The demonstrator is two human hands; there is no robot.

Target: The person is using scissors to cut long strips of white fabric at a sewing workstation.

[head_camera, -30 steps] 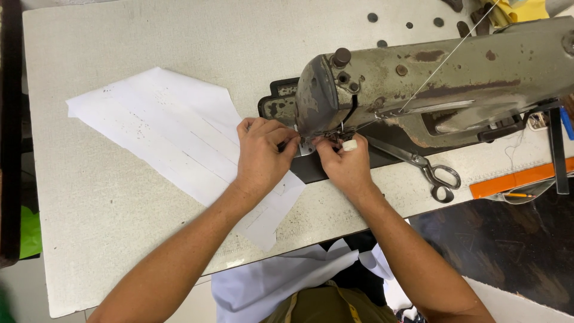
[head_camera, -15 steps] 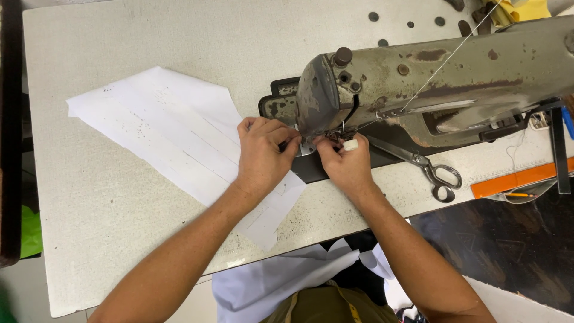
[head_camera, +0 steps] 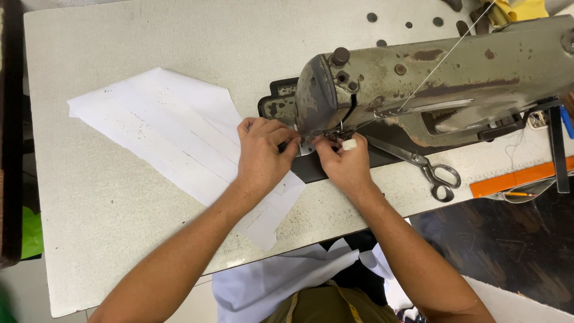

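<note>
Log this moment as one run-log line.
left hand: on white fabric, fingertips at needle area | right hand: pinching at presser foot | sewing machine | scissors beside it, untouched

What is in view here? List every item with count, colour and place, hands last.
sewing machine: one, worn grey-green with rust spots, table's right half
white fabric piece: one, flat on the table, left of the machine
scissors: one pair, metal, in front of the machine
table: one, pale speckled top
orange strip: one, table's right edge
yellow cloth: one, top right corner
white cloth: one, hanging below the table's near edge
left hand: on the fabric at the needle area
right hand: at the needle area, white cover on one finger
</note>
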